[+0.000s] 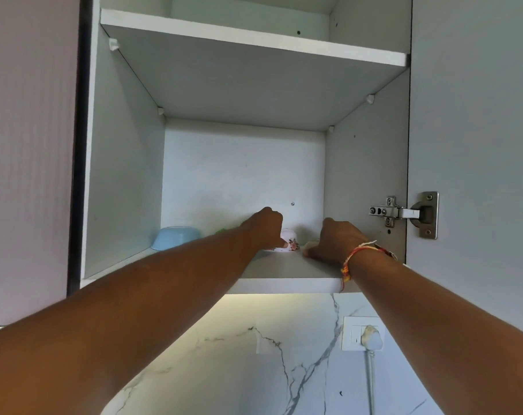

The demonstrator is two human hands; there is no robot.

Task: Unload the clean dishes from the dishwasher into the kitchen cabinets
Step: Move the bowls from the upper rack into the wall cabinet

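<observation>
Right now you have both arms reaching up into the open cabinet [125, 175], toward the centre of the frame. Your left hand [264, 226] sits over a small white floral bowl [290, 244], which rests upside down on the lower shelf [284, 266]. Your thumb is pressed against the bowl's side and your fingers are curled over its top, so you are gripping it. Your right hand [335, 239] is just to the right of that bowl, low on the same shelf, with the knuckles raised and the fingers bent downward. Something pale shows at its fingertips, but I cannot tell what it is or whether you are holding it. A red and yellow thread bracelet [356, 257] circles your right wrist. Further left on the shelf, apart from your hands, a blue bowl [176, 236] also lies upside down near the cabinet's left wall. A sliver of something green peeks out behind your left forearm, too hidden to name. The upper shelf [254, 40] crosses the top of the frame. At right, a metal hinge [404, 214] joins the cabinet to its open door [475, 145]. Below, a wall socket [363, 333] with a plug sits on the marble backsplash [239, 369].
</observation>
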